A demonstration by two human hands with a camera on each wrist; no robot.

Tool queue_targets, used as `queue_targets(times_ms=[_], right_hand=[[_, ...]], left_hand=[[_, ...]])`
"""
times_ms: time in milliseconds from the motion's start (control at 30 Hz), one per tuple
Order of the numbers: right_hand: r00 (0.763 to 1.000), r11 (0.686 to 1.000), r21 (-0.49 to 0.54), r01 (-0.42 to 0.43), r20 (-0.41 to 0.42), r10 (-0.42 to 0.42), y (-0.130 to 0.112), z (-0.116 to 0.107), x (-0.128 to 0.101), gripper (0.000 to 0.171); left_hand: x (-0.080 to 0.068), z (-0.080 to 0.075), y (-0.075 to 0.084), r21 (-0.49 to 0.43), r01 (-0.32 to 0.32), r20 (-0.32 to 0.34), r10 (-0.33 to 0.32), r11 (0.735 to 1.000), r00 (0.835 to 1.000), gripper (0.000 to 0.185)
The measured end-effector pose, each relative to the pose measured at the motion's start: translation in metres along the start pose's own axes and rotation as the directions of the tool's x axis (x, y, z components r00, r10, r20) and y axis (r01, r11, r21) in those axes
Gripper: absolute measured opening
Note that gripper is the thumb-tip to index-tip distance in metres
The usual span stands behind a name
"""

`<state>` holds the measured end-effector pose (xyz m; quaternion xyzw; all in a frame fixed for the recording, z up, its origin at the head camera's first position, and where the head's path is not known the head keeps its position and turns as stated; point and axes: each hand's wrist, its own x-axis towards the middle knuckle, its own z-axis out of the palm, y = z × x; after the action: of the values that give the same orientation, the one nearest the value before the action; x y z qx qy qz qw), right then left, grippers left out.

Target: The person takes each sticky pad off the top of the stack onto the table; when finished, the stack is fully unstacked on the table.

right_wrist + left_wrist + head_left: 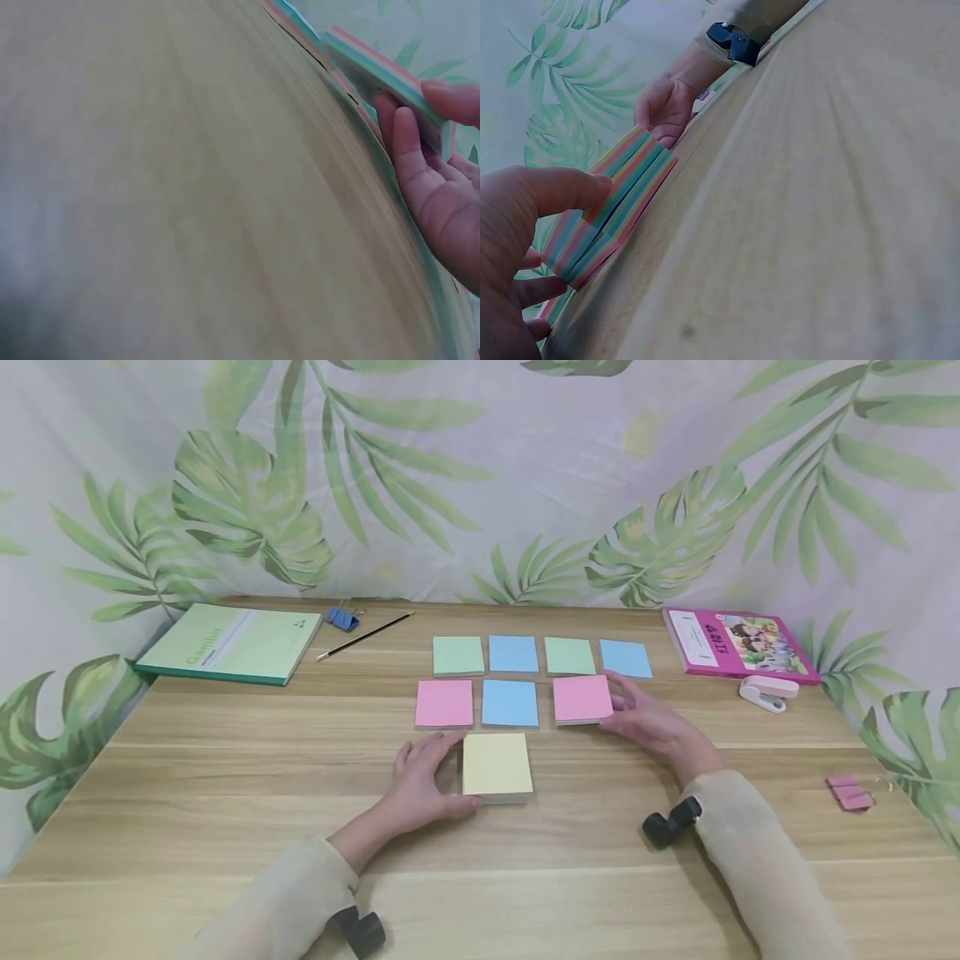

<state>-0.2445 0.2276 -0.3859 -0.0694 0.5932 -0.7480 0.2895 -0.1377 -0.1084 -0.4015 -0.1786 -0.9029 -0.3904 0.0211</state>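
My left hand grips a stack of sticky note pads with a yellow top, thumb on the near side and fingers on the far side. In the left wrist view the stack's striped edges show several pads piled together. My right hand pinches a pink-topped sticky note pad by its right side. In the right wrist view that pad is tilted, raised off the table, with fingers beneath. Left of it lie a blue pad and another pink pad.
Behind is a row of green and blue pads. A green notebook, blue binder clip and pencil lie back left. At right are a pink book, stapler and pink binder clip.
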Motion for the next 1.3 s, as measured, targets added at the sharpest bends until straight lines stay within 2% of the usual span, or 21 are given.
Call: queue_targets(times_ms=[167, 300, 467, 667, 767, 867, 1033, 1133, 1233, 1300], right_hand=[[1.0, 0.999, -0.043, -0.006, 0.008, 0.006, 0.002, 0.002, 0.008, 0.088], [1.0, 0.988, -0.156, -0.011, -0.01, 0.01, 0.002, 0.006, 0.009, 0.089], [0.999, 0.955, -0.295, -0.028, -0.051, 0.014, 0.001, 0.008, 0.006, 0.089], [0.995, 0.949, -0.314, -0.019, -0.101, -0.013, 0.0, 0.005, -0.004, 0.079], [0.993, 0.931, -0.365, 0.012, -0.104, -0.054, -0.001, 0.007, -0.012, 0.074], [0.99, 0.904, -0.42, 0.073, -0.077, -0.116, -0.004, 0.014, -0.02, 0.071], [0.98, 0.876, -0.446, 0.186, 0.026, -0.196, -0.008, 0.036, -0.025, 0.067], [0.972, 0.85, -0.479, 0.221, 0.034, -0.234, -0.01, 0.049, -0.025, 0.061], [0.966, 0.842, -0.48, 0.246, 0.045, -0.256, -0.01, 0.062, -0.024, 0.059], [0.963, 0.845, -0.464, 0.267, 0.099, -0.25, -0.008, 0.072, -0.024, 0.061]], left_hand=[[0.0, 0.0, 0.0, 0.003, -0.004, 0.001, 0.004, 1.0, 1.0, 0.086], [0.001, 0.001, 0.0, 0.009, -0.007, 0.002, 0.007, 1.0, 1.0, 0.086], [0.0, 0.0, 0.001, 0.007, -0.006, 0.004, 0.006, 1.0, 1.0, 0.086], [-0.002, 0.0, 0.001, -0.002, -0.007, -0.002, 0.007, 1.0, 1.0, 0.086], [-0.002, 0.001, 0.0, -0.002, -0.01, -0.007, 0.01, 1.0, 1.0, 0.086], [-0.001, 0.001, 0.0, 0.004, -0.012, -0.012, 0.012, 1.0, 1.0, 0.087], [0.0, 0.0, -0.001, 0.01, -0.02, -0.018, 0.021, 1.0, 1.0, 0.086], [0.001, 0.0, -0.001, 0.011, -0.026, -0.017, 0.026, 1.0, 1.0, 0.086], [0.002, 0.001, -0.001, 0.01, -0.026, -0.014, 0.027, 1.0, 1.0, 0.086], [0.002, 0.001, -0.002, 0.013, -0.028, -0.015, 0.028, 1.0, 1.0, 0.086]])
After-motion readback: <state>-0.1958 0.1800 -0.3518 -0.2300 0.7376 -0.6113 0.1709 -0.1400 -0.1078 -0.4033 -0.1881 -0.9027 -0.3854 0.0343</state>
